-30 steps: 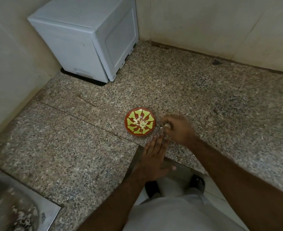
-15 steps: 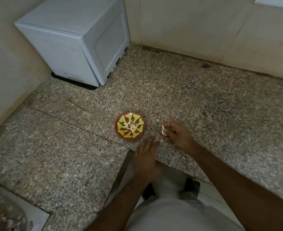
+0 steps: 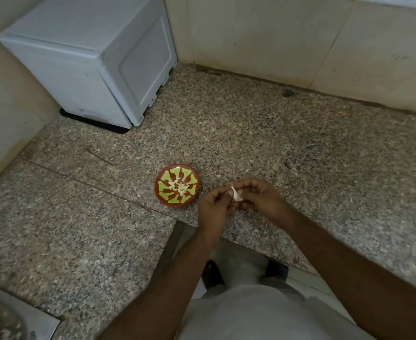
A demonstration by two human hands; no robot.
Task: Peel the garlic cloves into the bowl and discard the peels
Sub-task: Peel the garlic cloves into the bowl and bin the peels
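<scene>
Both hands meet just over the bench [image 3: 300,148], a little to the right of the bowl [image 3: 164,200]. The left hand [image 3: 213,207] and the right hand [image 3: 261,198] each pinch the same clove [image 3: 236,195] between thumb and fingers. The clove is small and pale, and it sits in the air between the two hands, not on the bench.

A clove like this is very light. It is likely firm inside, with a thin, dry, papery skin that tears easily. The skin can cling, and a peeled clove can be a bit sticky or slippery, so it may pop out of the fingers. It is best to hold the fat part with one hand and pick at the skin near the pointed tip with the nails of the other.

The bowl is red with a yellow-green pattern. A few pale peeled cloves [image 3: 178,187] lie in its middle. It is close, so dropping the clove in should be easy, and nothing stands between the hands and the bowl.

A white box [image 3: 84,57] stands well apart in the far corner, against the wall. A metal sink [image 3: 3,322] shows at the bottom left, with some pale bits in it that may be peels; I cannot tell for sure. It is well apart from the hands, across the bench.
</scene>
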